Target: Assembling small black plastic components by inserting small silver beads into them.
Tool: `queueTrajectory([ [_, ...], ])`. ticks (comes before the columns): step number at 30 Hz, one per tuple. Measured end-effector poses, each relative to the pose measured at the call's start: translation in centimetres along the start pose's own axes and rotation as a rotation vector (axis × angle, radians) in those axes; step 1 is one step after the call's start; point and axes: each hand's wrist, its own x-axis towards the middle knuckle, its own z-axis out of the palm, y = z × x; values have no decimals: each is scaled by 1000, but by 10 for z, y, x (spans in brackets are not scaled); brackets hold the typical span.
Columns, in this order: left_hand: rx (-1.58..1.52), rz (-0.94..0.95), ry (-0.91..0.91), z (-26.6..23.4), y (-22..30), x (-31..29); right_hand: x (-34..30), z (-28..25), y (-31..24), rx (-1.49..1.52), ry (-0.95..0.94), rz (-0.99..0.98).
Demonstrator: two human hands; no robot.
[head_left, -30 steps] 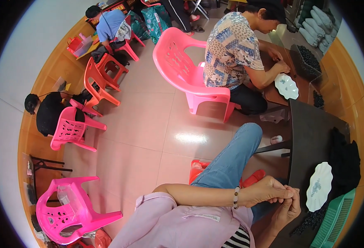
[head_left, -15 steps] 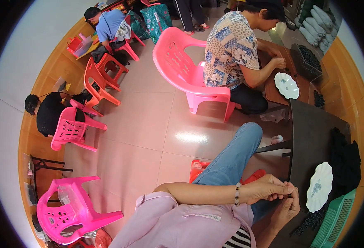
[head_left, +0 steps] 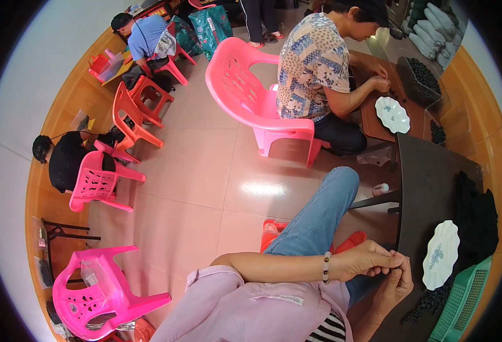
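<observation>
My left hand, with a beaded bracelet at its wrist, meets my right hand at the near edge of the dark table. Both hands are closed in a pinch, fingertips together. Something small and dark shows between them, too tiny to name. Just right of my hands, a white scalloped plate holds a scatter of small grey-blue bits. Small black pieces lie heaped on the table below the plate, beside a green plastic basket.
Black cloth lies on the table's far side. Ahead, a person in a patterned shirt sits on a pink chair at a brown table with another white plate and a clear bin of black pieces. Several chairs stand at left.
My hands stay pinched together at nearly the same place. The surrounding scene has shifted slightly in view with my head.
</observation>
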Motion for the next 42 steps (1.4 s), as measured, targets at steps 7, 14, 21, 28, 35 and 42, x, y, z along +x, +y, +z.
queueTrajectory([
  [7, 11, -22, -26, 5, 2, 1, 1, -6, 1, -26, 2, -40],
  [14, 15, -27, -40, 6, -1, 4, 1, -7, 4, -19, 28, -64],
  [21, 0, -11, -19, 6, -2, 6, -2, -8, 9, 13, 54, -16],
  [28, -31, -23, -32, 2, 0, 3, -1, -14, 6, 5, -45, -33],
  [35, -148, -110, -63, 4, 2, 5, 1, -7, -3, 1, 63, -30],
  [42, -115, -162, -55, 5, 3, 8, -5, -15, 0, 3, 51, 2],
])
